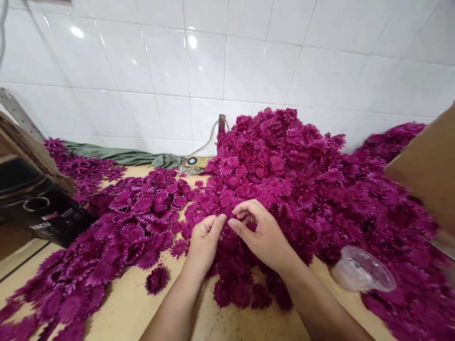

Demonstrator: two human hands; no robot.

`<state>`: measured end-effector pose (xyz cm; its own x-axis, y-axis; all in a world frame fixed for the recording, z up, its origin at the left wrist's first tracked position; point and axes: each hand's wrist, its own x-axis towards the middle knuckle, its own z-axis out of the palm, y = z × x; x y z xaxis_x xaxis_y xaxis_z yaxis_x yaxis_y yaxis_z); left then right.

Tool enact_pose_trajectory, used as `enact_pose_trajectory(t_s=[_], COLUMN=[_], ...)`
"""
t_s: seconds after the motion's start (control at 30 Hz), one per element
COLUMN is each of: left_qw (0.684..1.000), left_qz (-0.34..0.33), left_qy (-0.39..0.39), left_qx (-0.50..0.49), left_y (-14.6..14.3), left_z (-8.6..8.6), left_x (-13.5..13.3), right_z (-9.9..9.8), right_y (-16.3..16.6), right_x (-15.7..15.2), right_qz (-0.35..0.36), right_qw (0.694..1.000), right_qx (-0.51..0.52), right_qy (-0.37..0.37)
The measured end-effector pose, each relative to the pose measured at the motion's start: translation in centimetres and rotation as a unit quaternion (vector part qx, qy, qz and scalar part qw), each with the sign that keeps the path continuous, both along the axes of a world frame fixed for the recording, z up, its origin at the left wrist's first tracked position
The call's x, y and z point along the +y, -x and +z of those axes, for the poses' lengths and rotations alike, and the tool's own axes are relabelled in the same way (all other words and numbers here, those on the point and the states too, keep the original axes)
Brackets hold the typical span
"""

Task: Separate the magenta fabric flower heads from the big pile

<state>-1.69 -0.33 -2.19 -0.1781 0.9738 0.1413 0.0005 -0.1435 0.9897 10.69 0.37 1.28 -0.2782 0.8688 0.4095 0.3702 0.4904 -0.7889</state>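
Head cam: L grip [205, 238] contents unclear

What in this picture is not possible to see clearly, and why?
Head view, hidden: whatever the left hand may pinch; the hand itself covers it.
Head view, hidden: the tabletop beneath the purple flowers; they cover it.
Head view, cut off: the brown panel; the right edge crops it.
Head view, too small: the fine print on the black container.

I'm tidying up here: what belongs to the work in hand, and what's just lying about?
Likely in use:
large magenta flower pile, near left hand and right hand
smaller flower pile

Probably just lying about:
clear plastic cup
green cloth
black VACU-marked container
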Motion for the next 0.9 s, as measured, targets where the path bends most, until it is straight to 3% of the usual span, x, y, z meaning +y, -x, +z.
enact_pose_trajectory(t_s=[0.2, 0.37, 0.43, 0.5, 0.6, 0.67, 0.77, 0.9], left_qw=[0.999, 0.996, 0.995, 0.994, 0.994, 0.997, 0.997, 0.998], left_qz=[-0.034, -0.065, -0.066, -0.055, -0.03, -0.019, -0.026, -0.036], left_qy=[-0.026, -0.053, -0.061, -0.076, -0.095, -0.08, -0.045, -0.014], left_qx=[0.001, 0.037, 0.052, 0.061, 0.043, 0.004, -0.05, -0.058], left_y=[-0.3, -0.5, -0.4, -0.3, 0.0, 0.1, -0.2, -0.6], left_z=[0.3, 0.6, 0.5, 0.3, 0.1, 0.2, 0.7, 0.9], left_x=[-0.3, -0.6, -0.6, -0.7, -0.8, -0.8, -0.8, -0.6], right_z=[-0.7, -0.5, -0.3, -0.2, -0.3, -0.3, -0.1, 0.6], right_y=[0.3, -0.1, 0.0, -0.1, -1.5, -3.2, -5.0, -3.8], right_x=[0.6, 0.9, 0.8, 1.1, 2.9, 4.4, 5.3, 2.6], right_qz=[0.061, 0.046, 0.015, -0.062, -0.241, -0.313, -0.302, -0.213], right_qw=[0.994, 0.995, 0.999, 0.995, 0.948, 0.922, 0.922, 0.937], right_qx=[0.005, 0.028, 0.003, -0.037, -0.08, -0.096, -0.128, -0.125], right_qy=[0.095, 0.081, 0.038, -0.063, -0.194, -0.207, -0.205, -0.247])
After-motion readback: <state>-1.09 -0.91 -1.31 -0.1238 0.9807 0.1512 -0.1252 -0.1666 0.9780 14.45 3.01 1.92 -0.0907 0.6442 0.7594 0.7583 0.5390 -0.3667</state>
